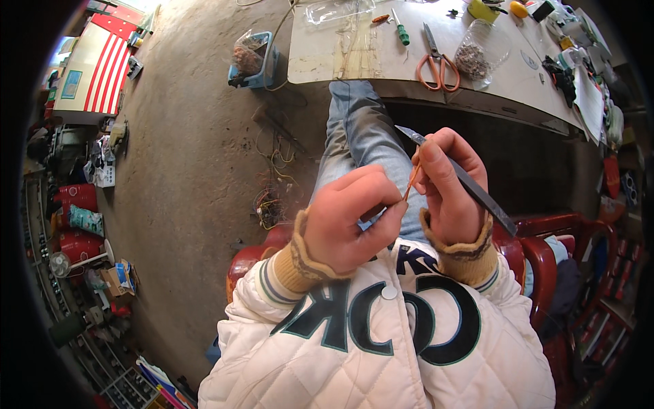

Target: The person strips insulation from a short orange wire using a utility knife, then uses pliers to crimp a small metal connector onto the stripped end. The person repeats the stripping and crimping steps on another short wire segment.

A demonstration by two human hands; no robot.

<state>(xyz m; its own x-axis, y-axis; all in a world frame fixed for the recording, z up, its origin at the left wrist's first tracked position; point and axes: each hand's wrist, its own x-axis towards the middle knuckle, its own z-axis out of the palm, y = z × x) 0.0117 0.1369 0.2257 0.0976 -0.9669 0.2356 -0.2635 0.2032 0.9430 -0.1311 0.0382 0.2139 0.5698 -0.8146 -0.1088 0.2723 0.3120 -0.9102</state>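
Over my lap, my left hand [354,218] is closed, pinching one end of a thin orange-brown wire [411,180] between thumb and forefinger. The wire slants up to my right hand [451,184], whose thumb and fingertips meet its other end. A long, flat grey knife [482,198] lies through my right hand. Its pointed tip sticks out past the thumb toward the table, and its square end passes beyond the wrist. Fingers hide the middle of the knife and both wire ends.
Ahead stands a pale table [310,58] with orange-handled scissors [437,68], a green-handled screwdriver [402,34] and a clear plastic container [484,51] of small brownish pieces. A blue bin [269,71] and tangled wires [270,204] are on the floor. Red chair arms [541,273] flank me.
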